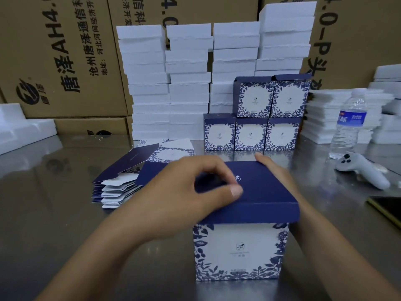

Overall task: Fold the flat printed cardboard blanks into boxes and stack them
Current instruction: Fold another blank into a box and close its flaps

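We have the folded box (240, 250) upright on the near table (54, 213). Our left hand (184, 192) pinches its blue lid; our right hand (280, 177) grips the far-right lid edge. Flat blanks (121, 185) lie left, stacked boxes (251, 133) beyond, with bare table between.

Worktop (54, 213): brushed metal, shiny, mirrors the cartons behind it. Back of frame is walled off by big brown shipping cartons (65, 61) with black printed text, stacked edge to edge; no wall or window visible. White foam blocks (145, 83) in tall columns at top centre, flatter foam sheets (338, 114) piled at right, one moulded foam piece (23, 129) at left edge. Clear water bottle (347, 124) upright at right, grey controller (364, 170) lying near it, dark flat device (388, 209) at right edge. Light is even, diffuse.
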### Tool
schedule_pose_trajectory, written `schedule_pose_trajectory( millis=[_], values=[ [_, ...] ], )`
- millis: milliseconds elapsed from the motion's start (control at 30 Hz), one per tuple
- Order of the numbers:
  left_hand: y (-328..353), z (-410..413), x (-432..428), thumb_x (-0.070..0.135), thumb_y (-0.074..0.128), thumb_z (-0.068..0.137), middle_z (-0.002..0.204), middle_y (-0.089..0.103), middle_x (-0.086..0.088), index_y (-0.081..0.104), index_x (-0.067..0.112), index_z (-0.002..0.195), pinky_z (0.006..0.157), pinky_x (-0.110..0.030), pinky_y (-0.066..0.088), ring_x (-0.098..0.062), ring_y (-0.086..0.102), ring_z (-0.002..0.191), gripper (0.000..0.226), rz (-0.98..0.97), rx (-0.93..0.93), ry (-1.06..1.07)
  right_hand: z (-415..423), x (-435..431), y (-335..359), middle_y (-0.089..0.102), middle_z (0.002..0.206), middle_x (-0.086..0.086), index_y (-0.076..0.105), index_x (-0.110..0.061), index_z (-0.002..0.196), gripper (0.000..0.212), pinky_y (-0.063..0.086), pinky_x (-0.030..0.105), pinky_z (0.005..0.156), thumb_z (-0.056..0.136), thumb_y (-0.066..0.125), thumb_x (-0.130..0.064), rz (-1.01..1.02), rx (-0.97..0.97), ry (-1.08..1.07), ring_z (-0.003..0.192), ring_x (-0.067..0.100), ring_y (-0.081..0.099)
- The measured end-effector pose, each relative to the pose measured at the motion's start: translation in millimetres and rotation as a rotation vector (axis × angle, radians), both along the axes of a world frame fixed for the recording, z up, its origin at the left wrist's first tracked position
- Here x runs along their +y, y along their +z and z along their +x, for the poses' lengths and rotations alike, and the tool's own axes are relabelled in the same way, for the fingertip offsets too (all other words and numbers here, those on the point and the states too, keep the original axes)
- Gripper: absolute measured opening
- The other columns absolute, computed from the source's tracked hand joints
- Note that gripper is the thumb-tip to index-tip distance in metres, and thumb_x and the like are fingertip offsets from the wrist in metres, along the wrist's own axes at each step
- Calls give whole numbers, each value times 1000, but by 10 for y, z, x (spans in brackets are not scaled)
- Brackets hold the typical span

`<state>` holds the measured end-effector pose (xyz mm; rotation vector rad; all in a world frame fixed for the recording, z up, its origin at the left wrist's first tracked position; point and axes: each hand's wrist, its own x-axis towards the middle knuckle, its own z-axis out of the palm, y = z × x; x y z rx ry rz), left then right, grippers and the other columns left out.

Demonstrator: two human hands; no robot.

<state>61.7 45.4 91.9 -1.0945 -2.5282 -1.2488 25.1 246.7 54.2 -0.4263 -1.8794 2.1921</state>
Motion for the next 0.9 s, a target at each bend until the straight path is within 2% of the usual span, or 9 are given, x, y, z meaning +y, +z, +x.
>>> schedule_pose_trajectory(
  millis=[100,200,333,400,467,567,633,733,900],
  values=[
    [-105,103,-13,55,66,71,103,60,23,63,38,90,86,-10,38,6,55,104,26,-30,70,-78,21,-17,-24,53,37,-7,56,-15,58,35,30,9,30,88,62,-32,39,60,-44,30,5,48],
    [-226,26,66,34,77,71,94,65,14,62,29,74,86,-12,40,6,56,101,16,85,145,-11,19,-24,-101,60,50,-10,66,-19,55,34,39,9,41,89,62,-22,49,286,-146,43,1,52],
    [-341,-170,198,14,76,77,94,68,11,58,26,70,90,-3,34,20,52,100,23,179,177,13,31,-4,-171,70,77,-12,69,-21,79,18,50,14,60,91,57,-16,-52,461,-221,71,0,63],
    [-417,-295,270,17,74,79,96,64,24,54,36,71,108,-16,18,23,46,106,29,201,204,95,26,36,-191,71,91,-8,72,-23,80,23,51,23,76,92,54,-16,-46,488,-248,90,6,63],
    [-485,-406,335,21,71,81,97,57,35,53,40,74,112,-28,2,18,40,114,27,215,218,194,44,40,-194,72,89,-13,73,-26,77,26,47,27,84,91,52,-18,39,534,-272,93,3,62],
    [-562,-508,403,16,70,83,95,58,34,60,29,81,115,-45,19,16,43,111,16,316,227,214,68,-38,-228,71,86,-16,69,-29,83,16,47,21,85,83,53,-28,251,659,-237,91,0,62],
    [-596,-538,425,13,70,83,96,59,29,62,27,84,105,-36,36,12,46,110,16,358,260,193,58,-89,-277,69,91,-15,66,-33,83,8,45,24,90,81,59,-29,485,732,-224,97,6,61],
    [-619,-539,427,14,69,84,99,59,28,61,31,86,97,-14,37,4,47,116,19,390,270,203,28,-96,-338,64,93,-15,66,-32,87,9,40,21,95,79,66,-27,790,807,-257,102,8,56],
    [-576,-539,421,16,71,83,96,65,24,69,31,83,94,-9,37,4,52,114,15,442,172,209,21,-156,-421,59,102,-11,63,-36,101,21,35,18,98,80,65,-32,798,804,-276,108,13,50]
  ],
)
